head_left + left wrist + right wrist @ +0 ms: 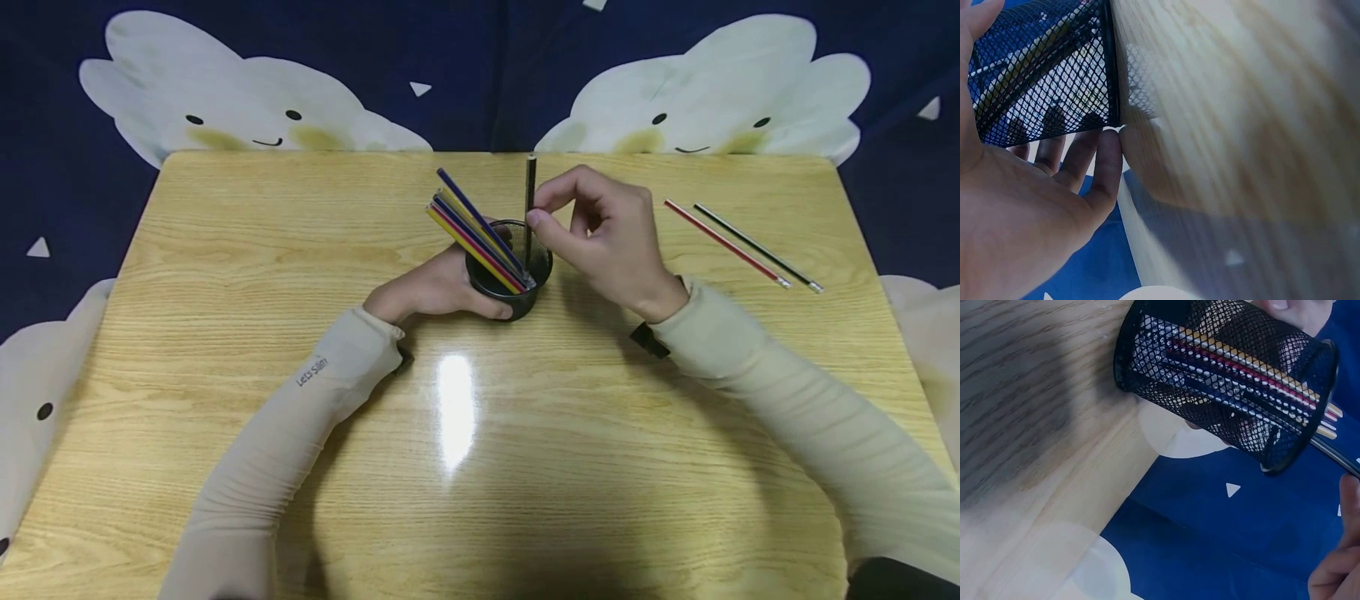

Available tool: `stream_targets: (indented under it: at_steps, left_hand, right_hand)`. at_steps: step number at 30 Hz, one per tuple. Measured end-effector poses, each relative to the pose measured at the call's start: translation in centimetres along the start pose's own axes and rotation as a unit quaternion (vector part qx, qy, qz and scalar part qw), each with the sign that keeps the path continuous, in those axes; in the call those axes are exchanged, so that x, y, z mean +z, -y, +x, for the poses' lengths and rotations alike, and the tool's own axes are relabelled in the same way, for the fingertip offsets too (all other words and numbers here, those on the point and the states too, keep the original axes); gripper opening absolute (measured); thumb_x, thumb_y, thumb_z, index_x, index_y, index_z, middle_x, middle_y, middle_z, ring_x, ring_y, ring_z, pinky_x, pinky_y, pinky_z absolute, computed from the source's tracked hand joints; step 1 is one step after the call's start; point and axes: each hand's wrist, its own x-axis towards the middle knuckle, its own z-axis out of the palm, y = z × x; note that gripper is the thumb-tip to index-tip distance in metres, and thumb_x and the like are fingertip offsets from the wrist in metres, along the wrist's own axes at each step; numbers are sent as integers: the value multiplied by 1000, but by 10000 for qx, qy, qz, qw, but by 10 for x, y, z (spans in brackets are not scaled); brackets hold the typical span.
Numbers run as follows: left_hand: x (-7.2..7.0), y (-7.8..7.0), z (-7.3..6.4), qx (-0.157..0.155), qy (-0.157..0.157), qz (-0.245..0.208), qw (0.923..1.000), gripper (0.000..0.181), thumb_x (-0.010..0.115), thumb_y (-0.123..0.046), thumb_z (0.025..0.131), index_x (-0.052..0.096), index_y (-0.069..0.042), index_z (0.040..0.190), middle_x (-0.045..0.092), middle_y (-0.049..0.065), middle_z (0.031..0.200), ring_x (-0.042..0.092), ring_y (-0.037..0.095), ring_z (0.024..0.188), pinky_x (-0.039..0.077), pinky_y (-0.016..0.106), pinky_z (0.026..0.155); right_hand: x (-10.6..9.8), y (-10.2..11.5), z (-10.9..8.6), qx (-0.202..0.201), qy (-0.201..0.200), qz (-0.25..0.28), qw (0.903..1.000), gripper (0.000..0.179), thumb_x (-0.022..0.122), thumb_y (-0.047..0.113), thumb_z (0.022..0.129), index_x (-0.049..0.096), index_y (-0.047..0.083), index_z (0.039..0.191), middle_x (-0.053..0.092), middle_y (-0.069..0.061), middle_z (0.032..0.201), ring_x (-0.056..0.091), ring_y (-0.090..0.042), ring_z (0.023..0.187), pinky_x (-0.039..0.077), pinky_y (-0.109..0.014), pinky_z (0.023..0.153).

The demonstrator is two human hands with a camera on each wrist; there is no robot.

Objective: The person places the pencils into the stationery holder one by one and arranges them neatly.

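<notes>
A black mesh pencil cup (517,307) stands upright on the wooden table, and my left hand (435,283) grips it round its side. In the left wrist view, the fingers of that hand curl behind the mesh (1047,75). Several pencils (472,237) in yellow, blue and red lean to the left inside the cup. Between thumb and forefinger my right hand (607,229) pinches a black pencil (531,183), nearly upright, its lower end inside the cup. The right wrist view shows the cup (1222,381) with the pencils through its mesh.
To the right of my right hand, a red pencil (727,243) and a black-and-white pencil (757,247) lie side by side on the table (247,217). A dark blue cloth with white clouds (247,92) hangs behind the far edge.
</notes>
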Motion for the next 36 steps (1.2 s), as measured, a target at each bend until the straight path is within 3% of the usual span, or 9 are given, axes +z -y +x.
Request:
stream_targets:
  at_steps: [4,12,19,29,36]
  left_hand:
    - [1,-2,-1,128,64,-107,9998,79,93,-8,84,52,0,151,62,12,141,57,23,131,38,35,119]
    - [1,-1,0,249,138,-395,9988,78,88,1,85,48,3,152,64,16,138,61,26,126,42,36,115]
    - [2,-2,0,67,151,-421,9990,66,88,-1,87,57,3,145,69,13,134,64,24,125,43,35,115]
    - [1,-2,-1,163,106,-357,9992,84,88,1,85,44,5,157,66,15,140,62,24,129,39,34,118]
    - [1,-1,-1,188,151,-505,9984,71,87,2,86,52,5,148,68,15,136,63,25,125,43,35,115]
  right_hand:
    - [6,-2,3,-88,141,-229,9996,8,79,5,97,76,-2,99,79,-10,93,44,-7,49,32,-19,46]
    - [20,-3,6,-263,355,-754,9962,7,80,8,95,80,3,100,81,-7,92,52,-8,57,37,-19,53]
    - [30,-5,7,-230,572,-1079,9923,7,80,9,95,81,4,100,79,-4,88,60,-15,62,38,-20,59]
    - [38,-4,11,-149,724,-1337,9883,8,80,11,96,80,4,99,78,-3,85,65,-16,65,44,-27,59]
    - [42,-6,12,10,778,-1424,9867,9,79,13,96,80,4,99,78,-4,85,66,-19,64,44,-31,58]
